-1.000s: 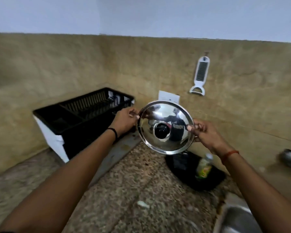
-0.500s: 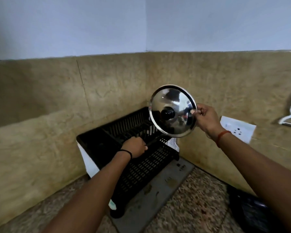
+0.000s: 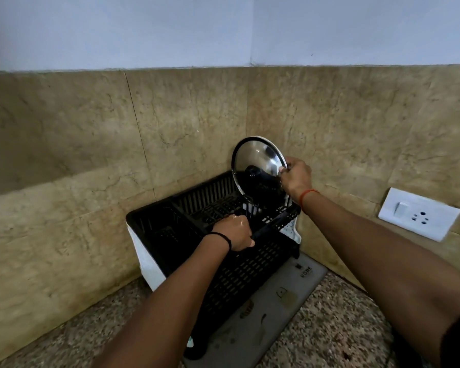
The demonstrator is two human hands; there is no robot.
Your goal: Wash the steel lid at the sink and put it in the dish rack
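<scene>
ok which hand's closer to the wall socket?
Right. The right hand grips the steel lid's rim over the dish rack, on the wall socket's side. The left hand holds the rack's front rail, farther away.

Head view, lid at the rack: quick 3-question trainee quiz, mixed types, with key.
1. True or false: the steel lid stands on edge over the far right corner of the dish rack.
2. Which hand pinches the lid's rim? A) left hand B) right hand C) both
3. Fill in: the left hand rests on the rack's front ____.

Key:
1. True.
2. B: the right hand has its grip on the rim; the knob faces the camera.
3. Rim.
</scene>
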